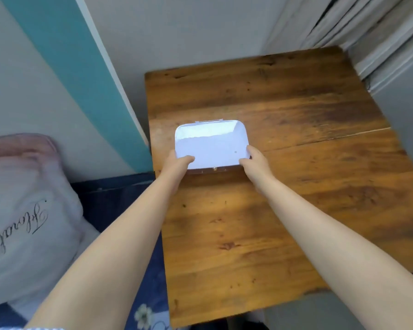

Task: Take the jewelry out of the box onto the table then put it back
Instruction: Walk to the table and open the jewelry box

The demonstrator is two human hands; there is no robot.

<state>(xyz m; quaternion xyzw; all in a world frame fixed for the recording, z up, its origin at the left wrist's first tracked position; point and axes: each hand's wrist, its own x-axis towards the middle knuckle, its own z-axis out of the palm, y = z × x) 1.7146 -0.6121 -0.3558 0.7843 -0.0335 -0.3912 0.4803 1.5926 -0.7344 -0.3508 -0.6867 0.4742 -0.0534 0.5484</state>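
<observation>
A white jewelry box with rounded corners sits on the left part of a wooden table. Its lid is down, with a small metal clasp at the front edge and a handle at the back edge. My left hand grips the box's front left corner, thumb on the lid. My right hand grips the front right corner in the same way. No jewelry shows; the inside of the box is hidden.
A white and pink pillow with script lettering lies on a dark blue bed to the left of the table. Grey walls stand behind the table, and grey panels close in on its right side.
</observation>
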